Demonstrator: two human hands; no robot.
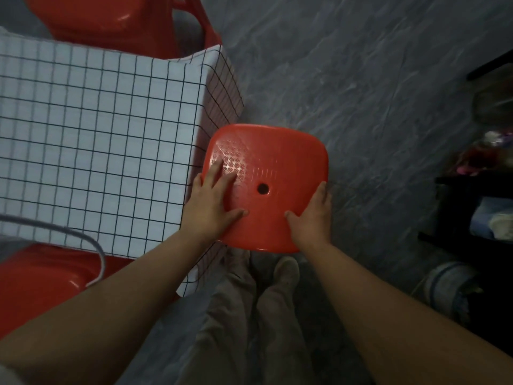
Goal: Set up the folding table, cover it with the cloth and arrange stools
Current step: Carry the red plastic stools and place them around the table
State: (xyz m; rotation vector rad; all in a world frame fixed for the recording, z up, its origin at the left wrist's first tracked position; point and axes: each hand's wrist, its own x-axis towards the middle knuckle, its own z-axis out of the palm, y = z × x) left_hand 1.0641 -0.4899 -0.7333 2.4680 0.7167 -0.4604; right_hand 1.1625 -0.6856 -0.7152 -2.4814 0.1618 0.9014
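The table stands at the left, covered by a white cloth (pixel 91 140) with a black grid; the cloth hangs over its right edge. A red plastic stool (pixel 283 168) with a round hole in its seat stands against that edge. My left hand (pixel 213 201) lies flat on the seat's left side, fingers spread. My right hand (pixel 313 215) grips the seat's near right corner, thumb on top. A second red stool (pixel 111 20) is at the table's far side, and a third (pixel 47 284) at its near side, partly under the cloth.
Grey marbled floor (pixel 361 79) stretches to the right of the table. A dark shelf unit (pixel 472 218) with assorted items stands at the far right. My legs and shoes (pixel 286 273) are just below the stool. A thin cord (pixel 91 245) hangs near the table's near edge.
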